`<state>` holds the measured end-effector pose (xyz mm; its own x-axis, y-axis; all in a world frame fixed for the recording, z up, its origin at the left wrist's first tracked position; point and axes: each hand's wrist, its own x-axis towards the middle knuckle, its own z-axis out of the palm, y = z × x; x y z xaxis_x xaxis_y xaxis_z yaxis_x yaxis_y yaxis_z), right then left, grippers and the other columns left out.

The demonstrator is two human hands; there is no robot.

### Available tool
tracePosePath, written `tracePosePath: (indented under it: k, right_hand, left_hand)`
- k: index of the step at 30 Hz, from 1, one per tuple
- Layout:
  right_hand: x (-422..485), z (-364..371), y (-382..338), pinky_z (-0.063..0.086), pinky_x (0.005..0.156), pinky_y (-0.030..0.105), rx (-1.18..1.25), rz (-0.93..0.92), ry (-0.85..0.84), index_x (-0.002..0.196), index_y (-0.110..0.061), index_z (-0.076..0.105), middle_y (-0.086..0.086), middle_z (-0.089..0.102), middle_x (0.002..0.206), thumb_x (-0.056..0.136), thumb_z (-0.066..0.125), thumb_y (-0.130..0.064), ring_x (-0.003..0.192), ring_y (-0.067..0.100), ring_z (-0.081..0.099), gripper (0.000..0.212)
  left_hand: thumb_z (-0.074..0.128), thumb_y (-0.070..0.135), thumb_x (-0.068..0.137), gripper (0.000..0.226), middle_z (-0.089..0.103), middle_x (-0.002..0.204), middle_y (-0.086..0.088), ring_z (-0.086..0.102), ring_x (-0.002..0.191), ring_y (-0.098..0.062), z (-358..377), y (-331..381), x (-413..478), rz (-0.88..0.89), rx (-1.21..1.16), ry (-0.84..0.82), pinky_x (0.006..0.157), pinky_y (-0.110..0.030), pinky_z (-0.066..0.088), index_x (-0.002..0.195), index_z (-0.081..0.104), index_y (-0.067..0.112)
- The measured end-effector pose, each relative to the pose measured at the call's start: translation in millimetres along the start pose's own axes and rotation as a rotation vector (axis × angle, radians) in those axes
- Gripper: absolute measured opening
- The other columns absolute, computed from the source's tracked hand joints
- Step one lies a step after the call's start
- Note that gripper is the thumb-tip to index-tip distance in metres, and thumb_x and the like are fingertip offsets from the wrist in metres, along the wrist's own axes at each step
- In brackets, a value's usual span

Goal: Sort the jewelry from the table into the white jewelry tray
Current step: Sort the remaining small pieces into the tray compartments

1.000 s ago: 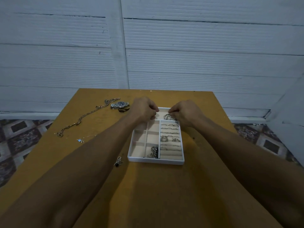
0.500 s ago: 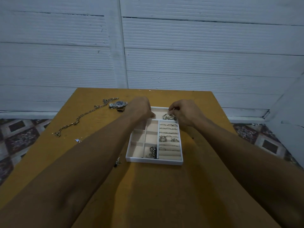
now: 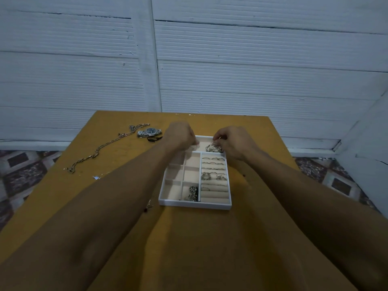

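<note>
Working with both arms stretched across a yellow-brown worktop, hands at the far end of a white jewelry tray near its middle.

Pinching a silver chain piece with the right hand, thumb and forefinger curled onto its upper loops. Letting the bulk of that piece lie in the tray's wide far compartment, directly under and just left of those fingertips.

Hovering the left hand over the tray's far left corner, fingers curled under, knuckles up. Possibly nipping a fine strand there, but too dim and small to tell, so leaving the grip unresolved. Holding the two hands near each other but apart, chain piece between them and closer to the right.

Noting several rings slotted into the cushioned rolls down the tray's right column, and a dark and silver tangle in the near compartment just left of the rolls.

Logging loose items left of the tray:
- a wristwatch with a blue dial, just beside the left hand
- a small dark item right by the watch
- a long link chain trailing from near the watch toward the left edge
- a tiny glinting piece beside the left forearm
- another small piece, half hidden at the forearm's edge by the tray's near left corner
</note>
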<state>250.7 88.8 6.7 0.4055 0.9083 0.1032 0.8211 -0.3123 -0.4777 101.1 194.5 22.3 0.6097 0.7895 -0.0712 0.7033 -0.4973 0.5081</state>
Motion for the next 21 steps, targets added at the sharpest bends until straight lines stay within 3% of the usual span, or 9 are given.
tracePosePath:
  k: [4,8,13,17,21]
  right_hand:
    - [2,0,-1,0.050,0.071,0.028,-0.036,-0.009,-0.004,0.094,-0.025,0.074,-0.004,0.072,0.090,0.091,0.063,-0.024,0.076,0.010,0.063,0.012]
    - [1,0,-5,0.054,0.077,0.034,-0.123,-0.025,-0.029,0.099,-0.024,0.074,-0.001,0.073,0.096,0.092,0.059,-0.025,0.086,0.017,0.064,0.016]
    - [-3,1,-8,0.054,0.080,0.037,-0.165,-0.032,-0.047,0.102,-0.023,0.073,0.001,0.072,0.102,0.093,0.056,-0.023,0.094,0.022,0.064,0.019]
    - [-6,1,-11,0.055,0.080,0.038,-0.200,-0.054,-0.045,0.105,-0.020,0.072,0.001,0.072,0.103,0.094,0.054,-0.020,0.093,0.021,0.064,0.021]
    - [-8,1,-11,0.054,0.080,0.036,-0.220,-0.074,-0.054,0.105,-0.017,0.072,0.002,0.071,0.102,0.094,0.054,-0.017,0.093,0.021,0.064,0.022]
  left_hand:
    - [0.065,0.012,0.090,0.019,0.069,0.083,-0.013,0.063,0.066,-0.017,-23,-4,-12,-0.063,-0.309,-0.034,0.068,-0.026,0.057,0.103,0.072,0.000]
    - [0.052,-0.001,0.096,0.019,0.064,0.078,-0.020,0.064,0.048,-0.011,-38,-15,-21,-0.159,-0.561,-0.136,0.057,-0.022,0.058,0.104,0.064,-0.014]
    - [0.046,0.007,0.100,0.022,0.066,0.092,-0.023,0.067,0.076,-0.031,-38,-30,-26,-0.190,-0.544,-0.233,0.056,-0.030,0.056,0.109,0.055,-0.010]
    - [0.043,0.010,0.102,0.014,0.068,0.092,-0.020,0.067,0.068,-0.029,-39,-32,-29,-0.197,-0.528,-0.233,0.044,-0.025,0.051,0.104,0.053,0.000]
    - [0.050,0.013,0.099,0.015,0.069,0.096,-0.019,0.070,0.073,-0.031,-41,-33,-31,-0.174,-0.505,-0.213,0.052,-0.028,0.055,0.103,0.059,0.001]
